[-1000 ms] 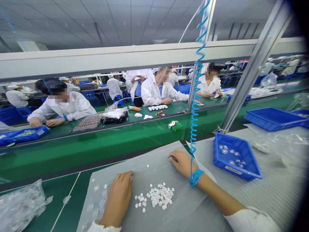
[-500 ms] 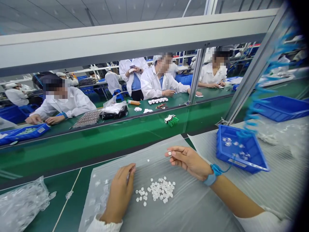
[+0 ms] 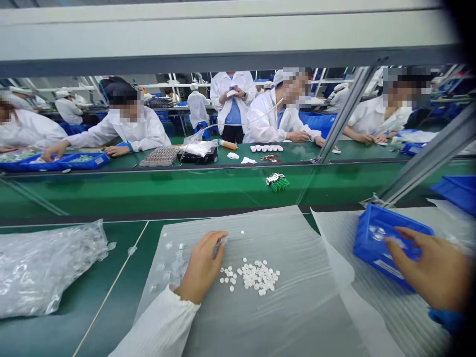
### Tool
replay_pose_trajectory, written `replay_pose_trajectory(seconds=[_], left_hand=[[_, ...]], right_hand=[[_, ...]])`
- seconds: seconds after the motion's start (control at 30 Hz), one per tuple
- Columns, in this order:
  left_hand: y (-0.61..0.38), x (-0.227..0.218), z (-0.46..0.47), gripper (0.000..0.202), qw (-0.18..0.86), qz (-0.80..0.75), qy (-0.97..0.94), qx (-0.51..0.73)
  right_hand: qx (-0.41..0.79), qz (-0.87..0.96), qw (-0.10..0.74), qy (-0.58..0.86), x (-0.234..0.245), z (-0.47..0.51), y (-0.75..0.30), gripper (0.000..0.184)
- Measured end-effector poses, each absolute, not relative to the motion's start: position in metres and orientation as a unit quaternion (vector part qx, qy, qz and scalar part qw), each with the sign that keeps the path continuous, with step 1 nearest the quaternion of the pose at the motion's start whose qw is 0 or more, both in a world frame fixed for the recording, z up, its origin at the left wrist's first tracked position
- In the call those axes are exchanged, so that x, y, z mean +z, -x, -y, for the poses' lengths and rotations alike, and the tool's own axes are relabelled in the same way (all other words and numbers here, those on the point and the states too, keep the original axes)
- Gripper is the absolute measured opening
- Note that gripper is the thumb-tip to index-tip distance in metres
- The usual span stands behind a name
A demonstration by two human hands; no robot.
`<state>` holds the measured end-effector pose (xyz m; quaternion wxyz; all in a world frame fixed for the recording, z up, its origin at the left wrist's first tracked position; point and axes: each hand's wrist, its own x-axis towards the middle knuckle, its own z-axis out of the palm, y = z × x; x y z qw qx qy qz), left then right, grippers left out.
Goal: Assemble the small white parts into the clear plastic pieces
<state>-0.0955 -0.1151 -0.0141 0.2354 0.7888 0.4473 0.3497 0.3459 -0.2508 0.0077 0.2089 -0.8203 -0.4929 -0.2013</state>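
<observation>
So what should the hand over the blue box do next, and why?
Probably move the right hand across to the pile of white pieces and pick one up: its fingers are stretched out over the blue bin, seemingly holding nothing.

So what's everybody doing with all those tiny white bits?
It's a factory bench. The person wearing the camera rests their left hand on a foam sheet, right beside a little pile of white round pieces. Their right hand reaches over a blue tray at the side; it is too blurry to tell if it holds anything. Across the green belt, other workers in white coats sit with their own parts.
</observation>
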Motion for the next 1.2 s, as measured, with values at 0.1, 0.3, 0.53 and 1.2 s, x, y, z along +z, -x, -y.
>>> replay_pose_trajectory(seconds=[0.1, 0.3, 0.53, 1.2], left_hand=[[0.095, -0.011, 0.117, 0.025, 0.280, -0.449, -0.765, 0.368], [0.090, -0.010, 0.115, 0.031, 0.496, -0.469, -0.612, 0.399], [0.084, -0.006, 0.118, 0.030, 0.683, -0.398, -0.454, 0.411], [0.078, -0.008, 0.119, 0.028, 0.727, -0.400, -0.404, 0.385]], right_hand=[[-0.215, 0.559, 0.247, 0.762, 0.016, 0.241, -0.307, 0.044], [0.181, 0.740, 0.297, 0.576, 0.019, 0.187, -0.155, 0.019], [0.213, 0.806, 0.215, 0.509, -0.020, 0.159, -0.113, 0.016], [0.202, 0.831, 0.228, 0.466, -0.021, 0.171, -0.122, 0.017]])
